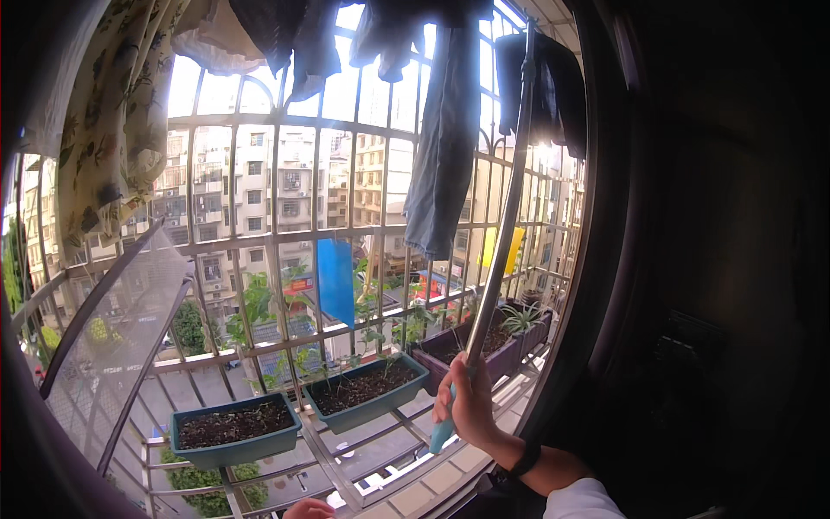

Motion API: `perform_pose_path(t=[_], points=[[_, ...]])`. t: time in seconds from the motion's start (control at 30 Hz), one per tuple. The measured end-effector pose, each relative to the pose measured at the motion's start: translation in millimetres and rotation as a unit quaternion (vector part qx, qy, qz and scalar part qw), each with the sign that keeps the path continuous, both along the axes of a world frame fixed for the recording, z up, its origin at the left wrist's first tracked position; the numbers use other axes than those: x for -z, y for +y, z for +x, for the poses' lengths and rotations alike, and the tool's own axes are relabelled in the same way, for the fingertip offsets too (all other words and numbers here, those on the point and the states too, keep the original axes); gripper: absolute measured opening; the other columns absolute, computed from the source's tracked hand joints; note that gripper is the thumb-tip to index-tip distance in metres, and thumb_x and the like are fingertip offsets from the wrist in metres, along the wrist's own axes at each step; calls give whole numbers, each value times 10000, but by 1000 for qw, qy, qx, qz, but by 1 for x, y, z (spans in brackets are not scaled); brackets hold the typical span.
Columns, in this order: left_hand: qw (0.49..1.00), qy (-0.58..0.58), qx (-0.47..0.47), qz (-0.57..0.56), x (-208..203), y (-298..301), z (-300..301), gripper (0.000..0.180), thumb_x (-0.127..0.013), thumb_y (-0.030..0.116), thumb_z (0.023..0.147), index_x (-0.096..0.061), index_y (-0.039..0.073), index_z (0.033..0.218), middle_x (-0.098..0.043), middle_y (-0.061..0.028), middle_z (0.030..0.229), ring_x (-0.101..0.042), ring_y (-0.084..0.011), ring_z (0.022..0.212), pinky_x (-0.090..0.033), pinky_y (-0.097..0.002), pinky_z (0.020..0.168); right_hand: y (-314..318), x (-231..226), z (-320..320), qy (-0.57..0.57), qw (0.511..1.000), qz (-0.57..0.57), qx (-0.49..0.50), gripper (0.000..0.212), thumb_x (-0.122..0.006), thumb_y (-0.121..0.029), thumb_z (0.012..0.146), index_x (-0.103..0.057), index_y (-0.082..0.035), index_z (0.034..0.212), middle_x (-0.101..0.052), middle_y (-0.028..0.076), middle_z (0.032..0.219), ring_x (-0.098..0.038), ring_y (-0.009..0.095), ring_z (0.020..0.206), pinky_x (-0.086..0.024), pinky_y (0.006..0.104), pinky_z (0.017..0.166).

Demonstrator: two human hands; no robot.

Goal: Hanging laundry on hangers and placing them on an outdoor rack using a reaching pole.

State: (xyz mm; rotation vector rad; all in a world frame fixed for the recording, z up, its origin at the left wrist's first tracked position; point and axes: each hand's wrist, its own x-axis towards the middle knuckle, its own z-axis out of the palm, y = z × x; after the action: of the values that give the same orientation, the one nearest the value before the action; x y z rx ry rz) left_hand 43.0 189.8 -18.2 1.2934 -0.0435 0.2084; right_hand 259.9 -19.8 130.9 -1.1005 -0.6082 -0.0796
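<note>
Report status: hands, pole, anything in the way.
Right hand gripping pole. Left hand barely in view, grip unclear. Pole slanting upward; dark garment hanging near its upper end.

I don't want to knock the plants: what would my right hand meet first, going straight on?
Probably the purple planter, beyond the right hand, though the depth between them is hard to judge.

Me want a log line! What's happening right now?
right hand: grips pole, slanting upward | left hand: lower edge, mostly out of view | clothes: hanging overhead | planters: on bars
</note>
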Motion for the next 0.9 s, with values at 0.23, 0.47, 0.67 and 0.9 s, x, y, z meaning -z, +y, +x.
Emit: perform_pose_path(t=[0.23,0.47,0.67,0.9], points=[[975,-175,-13,133,-67,-116,73,628,-614,144,878,-250,89,1387,-520,-158,1211,-536,-237,1088,-446,-336,867,-117,252,-78,-9,990,-125,-71,180,-526,-84,919,-348,-65,945,-477,61,612,-549,153,483,-514,338,491],[966,-234,31,103,-70,-287,119,825,-625,249,866,-66,106,1455,-417,-186,1309,-473,-280,1191,-371,-415,982,-248,418,-101,-125,944,-272,-138,275,-623,-158,883,-387,-66,992,-535,80,657,-604,257,561,-478,343,516],[980,-161,-84,82,11,-379,92,132,-427,149,980,-424,20,1011,-506,-58,777,-510,-117,693,-447,-251,640,-343,369,-46,-209,740,-572,-286,670,-670,-451,783,-437,-92,1299,-256,225,1448,-192,424,1350,-199,458,1095],[972,14,-50,227,123,-436,88,153,-529,143,927,-446,21,967,-505,-123,737,-506,-247,654,-424,-347,634,-337,137,-28,-114,921,-219,-301,671,-625,-391,859,-346,-19,1343,-532,171,1193,-491,292,1158,-358,395,998]])
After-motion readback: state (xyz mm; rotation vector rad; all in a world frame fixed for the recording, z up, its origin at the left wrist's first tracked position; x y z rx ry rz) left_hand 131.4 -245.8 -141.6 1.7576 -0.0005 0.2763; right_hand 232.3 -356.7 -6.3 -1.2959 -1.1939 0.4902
